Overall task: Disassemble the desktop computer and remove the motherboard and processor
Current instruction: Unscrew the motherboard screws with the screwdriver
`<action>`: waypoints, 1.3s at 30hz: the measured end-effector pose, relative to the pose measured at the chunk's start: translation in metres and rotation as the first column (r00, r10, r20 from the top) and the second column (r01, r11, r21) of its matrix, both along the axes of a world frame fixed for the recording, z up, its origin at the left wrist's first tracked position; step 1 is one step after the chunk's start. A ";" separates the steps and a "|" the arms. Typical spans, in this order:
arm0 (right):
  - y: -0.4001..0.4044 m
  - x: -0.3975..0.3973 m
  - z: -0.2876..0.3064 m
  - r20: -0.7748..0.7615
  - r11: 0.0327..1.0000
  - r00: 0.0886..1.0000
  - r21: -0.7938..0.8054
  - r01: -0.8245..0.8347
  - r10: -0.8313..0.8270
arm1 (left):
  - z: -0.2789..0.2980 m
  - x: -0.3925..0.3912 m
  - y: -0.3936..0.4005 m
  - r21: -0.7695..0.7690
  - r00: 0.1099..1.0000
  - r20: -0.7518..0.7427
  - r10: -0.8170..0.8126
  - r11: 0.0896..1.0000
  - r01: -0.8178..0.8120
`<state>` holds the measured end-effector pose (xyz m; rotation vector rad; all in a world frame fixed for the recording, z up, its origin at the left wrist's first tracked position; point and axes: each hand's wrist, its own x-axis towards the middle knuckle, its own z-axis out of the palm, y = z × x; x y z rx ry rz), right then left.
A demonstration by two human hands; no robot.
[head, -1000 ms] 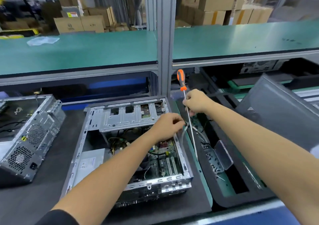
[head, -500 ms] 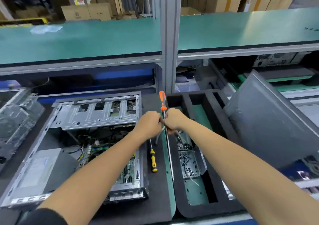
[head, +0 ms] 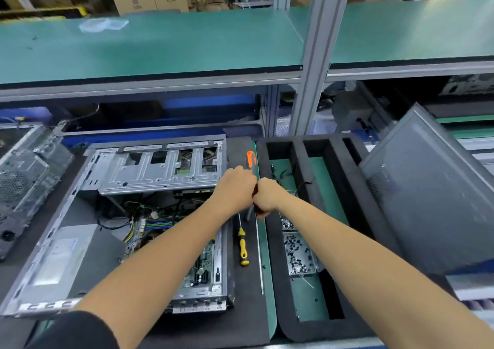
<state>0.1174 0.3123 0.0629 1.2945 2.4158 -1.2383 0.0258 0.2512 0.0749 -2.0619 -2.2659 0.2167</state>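
The open desktop case [head: 88,215] lies on its side on the black mat, and its motherboard [head: 203,257] shows inside under cables. Just right of the case my two fists meet. My right hand [head: 268,197] grips a long orange-handled screwdriver [head: 251,161]. Its thin shaft runs down toward me along the mat's green edge. My left hand [head: 235,188] is curled tight against it and holds a short grey cable [head: 249,212] that hangs below the fists. My left forearm hides part of the motherboard.
A yellow-handled screwdriver [head: 243,247] lies on the mat beside the case. A black foam tray [head: 283,308] on the right holds a small bin of screws [head: 296,255]. A grey side panel [head: 427,201] leans at far right. Another case [head: 26,175] sits at left.
Both hands moved from over the case's top corner to just right of it and closed together. The orange screwdriver came down with them. My view swung right.
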 end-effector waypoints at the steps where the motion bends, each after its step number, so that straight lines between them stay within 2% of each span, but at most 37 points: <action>1: -0.004 -0.006 -0.003 0.007 1.000 1.000 -0.012 0.009 -0.009 | 0.000 -0.007 -0.003 -0.003 1.000 -0.001 0.001 1.000 -0.001; 7: -0.035 -0.044 -0.011 0.158 0.983 0.972 0.038 -0.181 0.173 | 0.003 -0.045 -0.040 0.022 0.996 0.069 0.054 0.998 -0.056; 9: -0.047 -0.060 -0.013 0.252 0.931 0.920 0.136 -0.339 0.299 | 0.003 -0.057 -0.049 0.021 0.992 0.088 0.090 0.996 -0.092; 11: -0.056 -0.074 -0.017 0.317 0.876 0.881 0.221 -0.429 0.352 | 0.003 -0.061 -0.051 0.030 0.989 0.113 0.097 0.994 -0.101; 13: -0.063 -0.084 -0.025 0.345 0.893 0.872 0.162 -0.420 0.348 | 0.003 -0.061 -0.050 0.049 0.987 0.130 0.096 0.993 -0.104; 15: -0.068 -0.087 -0.027 0.248 0.940 0.923 0.099 -0.326 0.294 | 0.001 -0.063 -0.052 0.078 0.983 0.166 0.075 0.993 -0.089; 16: -0.067 -0.089 -0.029 0.241 0.931 0.916 0.103 -0.351 0.319 | 0.000 -0.066 -0.053 0.094 0.984 0.169 0.056 0.993 -0.072; 17: -0.069 -0.091 -0.029 0.368 0.893 0.857 0.130 -0.431 0.360 | 0.000 -0.069 -0.055 0.108 0.984 0.173 0.041 0.992 -0.060; 18: -0.070 -0.091 -0.033 0.503 0.820 0.761 0.161 -0.549 0.411 | 0.000 -0.072 -0.058 0.112 0.981 0.189 0.037 0.992 -0.059; 19: -0.075 -0.088 -0.032 0.575 0.770 0.702 0.183 -0.611 0.421 | -0.001 -0.074 -0.060 0.119 0.975 0.218 0.043 0.990 -0.070; 20: -0.073 -0.089 -0.037 0.597 0.765 0.683 0.170 -0.621 0.422 | -0.003 -0.075 -0.061 0.128 0.968 0.246 0.056 0.988 -0.089; 21: -0.075 -0.089 -0.037 0.591 0.768 0.681 0.153 -0.622 0.433 | -0.004 -0.075 -0.062 0.132 0.962 0.263 0.077 0.985 -0.115; 22: -0.076 -0.092 -0.041 0.503 0.856 0.776 0.126 -0.502 0.381 | -0.004 -0.074 -0.062 0.128 0.959 0.269 0.095 0.983 -0.134; 24: -0.082 -0.099 -0.039 0.405 0.961 0.874 -0.052 -0.271 0.269 | -0.004 -0.074 -0.061 0.144 0.963 0.259 0.078 0.983 -0.118; 26: -0.081 -0.105 -0.043 0.328 0.956 0.899 -0.054 -0.288 0.290 | -0.004 -0.076 -0.061 0.187 0.955 0.293 0.046 0.977 -0.104; 29: -0.073 -0.103 -0.029 0.361 0.964 0.900 0.008 -0.266 0.245 | -0.001 -0.081 -0.061 0.250 0.847 0.530 0.037 0.948 -0.198; 31: -0.063 -0.103 -0.015 0.261 0.978 0.954 0.102 -0.182 0.150 | 0.003 -0.088 -0.062 0.271 0.740 0.672 0.025 0.922 -0.278; 32: -0.058 -0.106 -0.007 0.149 0.992 0.987 0.099 -0.083 0.068 | 0.004 -0.093 -0.063 0.292 0.709 0.705 0.013 0.906 -0.306; 33: -0.058 -0.109 0.002 -0.002 0.996 1.000 0.090 0.007 -0.007 | 0.004 -0.100 -0.066 0.315 0.699 0.715 0.003 0.892 -0.326; 35: -0.063 -0.118 0.018 -0.189 0.986 0.974 0.087 0.143 -0.124 | 0.005 -0.115 -0.070 0.339 0.700 0.714 0.008 0.871 -0.356; 36: -0.066 -0.123 0.021 -0.227 0.982 0.964 0.097 0.163 -0.138 | 0.005 -0.124 -0.072 0.341 0.703 0.711 0.017 0.865 -0.367; 39: -0.084 -0.136 0.030 -0.154 0.978 0.984 0.174 0.119 -0.092 | 0.009 -0.155 -0.079 0.343 0.725 0.686 0.057 0.854 -0.392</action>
